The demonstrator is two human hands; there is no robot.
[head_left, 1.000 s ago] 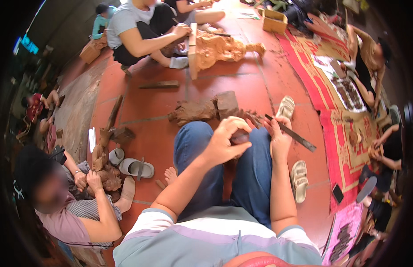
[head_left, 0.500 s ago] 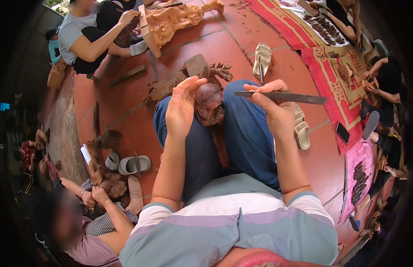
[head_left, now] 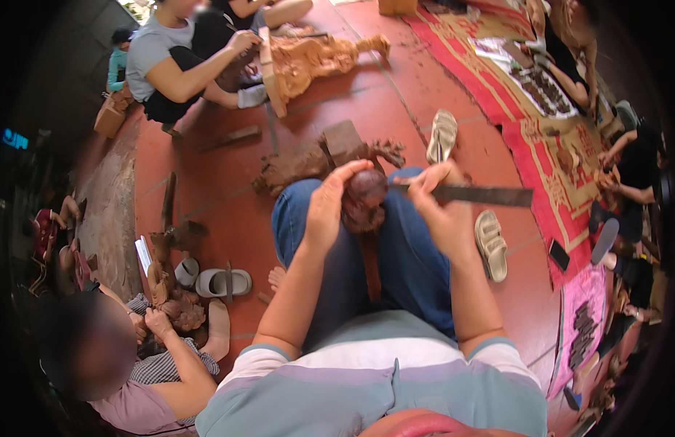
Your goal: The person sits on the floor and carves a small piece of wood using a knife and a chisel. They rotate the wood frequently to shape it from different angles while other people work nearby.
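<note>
A dark reddish-brown wooden carving (head_left: 366,191) with a rounded, head-like end is clasped between my knees. My left hand (head_left: 326,215) presses against its left side, the fingers curving over its top. In my right hand (head_left: 439,207) is a long, flat, dark metal file (head_left: 494,195), gripped between thumb and fingers. The file's narrow end points left at the carving, while its broad end reaches out to the right. Whether its tip touches the wood is hard to tell. Beyond my knees lies a rough brown wood carving (head_left: 297,169) beside a square wooden block (head_left: 342,141).
Sandals (head_left: 490,246) lie on the red tiles to my right. Red-and-gold mats (head_left: 519,146) hold rows of dark tools, with a phone (head_left: 559,254) nearby. A person at lower left works a carving (head_left: 184,309); another at upper left handles a large pale wooden statue (head_left: 316,62).
My left hand has come down from raised beside the carving onto it. My right hand has lowered, bringing the file's narrow end near the carving. The view has shifted slightly.
</note>
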